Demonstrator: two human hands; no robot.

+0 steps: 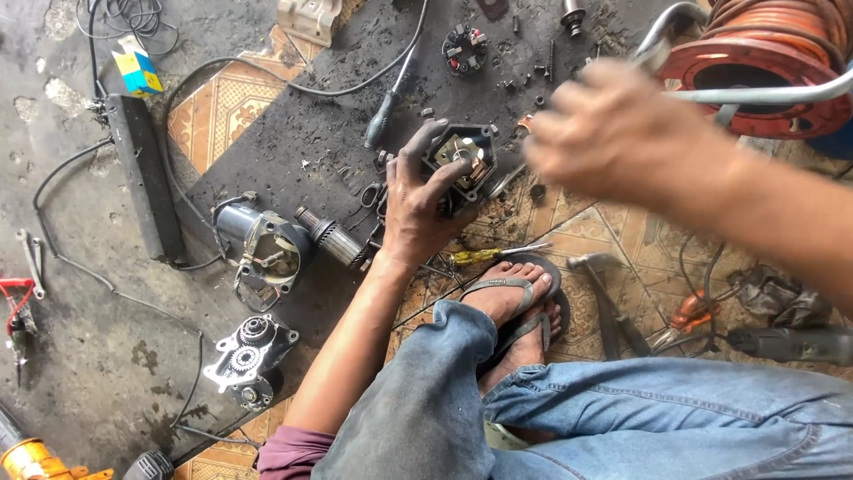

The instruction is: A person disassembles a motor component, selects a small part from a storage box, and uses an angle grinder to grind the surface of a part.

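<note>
My left hand (414,197) grips a dark square motor housing (463,160) with a shiny metal centre, holding it upright on the black mat (293,133). My right hand (604,133) is raised above and to the right of it, blurred by motion; whether it holds something is not clear. A grey motor body (265,244) with a protruding armature (333,238) lies left of my left hand. A gear case (249,351) lies on the concrete below it. My feet in sandals (520,307) rest under the housing.
A screwdriver (387,107) and small parts lie on the mat. A yellow-handled screwdriver (484,256) and a hammer (609,302) lie by my feet. An orange cable reel (764,62) stands top right; a power strip (147,173) lies left; a grinder (786,342) right.
</note>
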